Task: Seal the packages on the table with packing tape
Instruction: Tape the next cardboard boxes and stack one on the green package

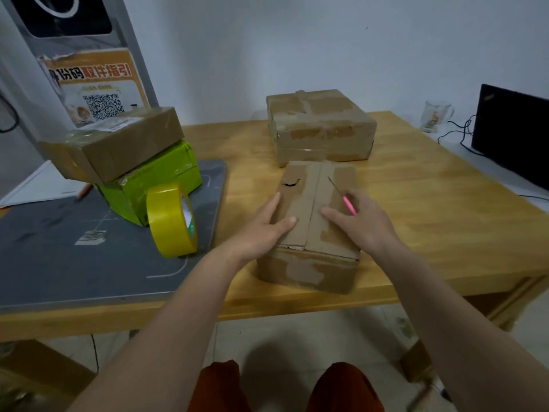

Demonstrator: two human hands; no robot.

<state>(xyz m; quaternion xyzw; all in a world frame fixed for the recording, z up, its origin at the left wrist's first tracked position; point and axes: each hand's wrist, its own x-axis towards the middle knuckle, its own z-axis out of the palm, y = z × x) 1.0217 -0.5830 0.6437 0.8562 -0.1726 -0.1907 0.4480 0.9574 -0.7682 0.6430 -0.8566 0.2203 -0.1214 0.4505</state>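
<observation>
Right now both hands press flat on the near box [312, 215]: left hand [263, 230] open, right hand [361, 221] pinching a pink tool [347, 203]. Its seam runs away from the person. The tape roll [172, 220] stands left, nearer the left hand.

Matt, scuffed cardboard box [309, 221], glossy yellow plastic tape [172, 220], smooth varnished wood surface [416, 221], dull grey mat [74, 263].

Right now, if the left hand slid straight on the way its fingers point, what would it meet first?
The left hand points across the near box top toward the right hand; it would likely meet that hand's fingers first, just past the flap seam.
</observation>
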